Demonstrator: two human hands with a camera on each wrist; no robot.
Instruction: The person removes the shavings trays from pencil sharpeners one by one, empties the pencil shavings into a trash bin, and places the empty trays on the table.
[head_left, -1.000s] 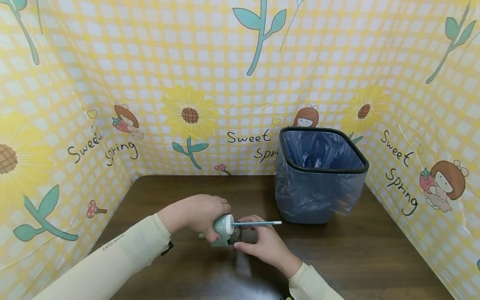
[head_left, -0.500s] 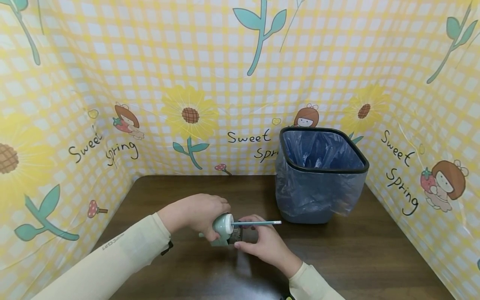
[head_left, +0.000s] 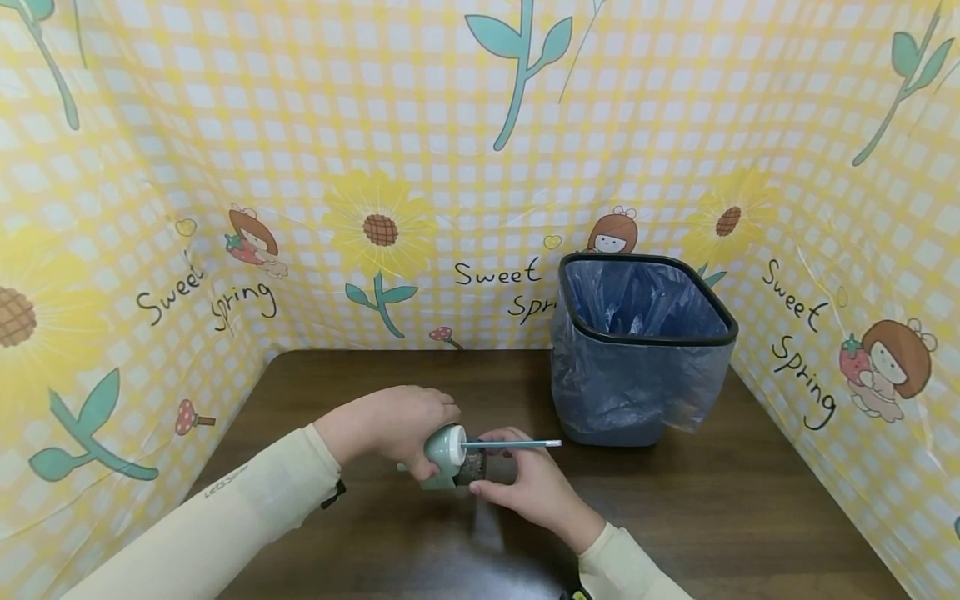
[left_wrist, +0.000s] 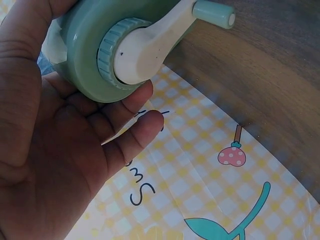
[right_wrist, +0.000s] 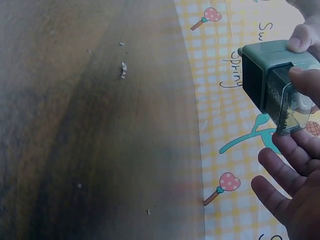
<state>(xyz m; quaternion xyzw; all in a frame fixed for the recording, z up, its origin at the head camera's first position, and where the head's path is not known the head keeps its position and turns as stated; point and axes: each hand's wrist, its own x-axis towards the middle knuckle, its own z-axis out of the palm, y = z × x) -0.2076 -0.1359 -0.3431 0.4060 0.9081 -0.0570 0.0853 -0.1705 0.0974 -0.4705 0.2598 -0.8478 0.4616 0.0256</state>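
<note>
In the head view my left hand (head_left: 397,421) grips a green crank pencil sharpener (head_left: 442,452) from behind and above, holding it tipped over. A blue pencil (head_left: 517,445) sticks out of its white collar and points right. My right hand (head_left: 536,487) pinches the see-through shavings drawer (right_wrist: 282,100) between thumb and fingers; the drawer juts partly out of the sharpener body. Dark shavings show inside the drawer. The left wrist view shows the white crank (left_wrist: 145,50) with its green knob, and the last fingers of the left hand loosely extended below it.
A grey waste bin (head_left: 648,341) lined with a clear bag stands at the back right of the dark wooden table (head_left: 360,542). Small shavings (right_wrist: 124,70) lie on the tabletop in the right wrist view. Yellow checked cloth (head_left: 300,150) walls the table in.
</note>
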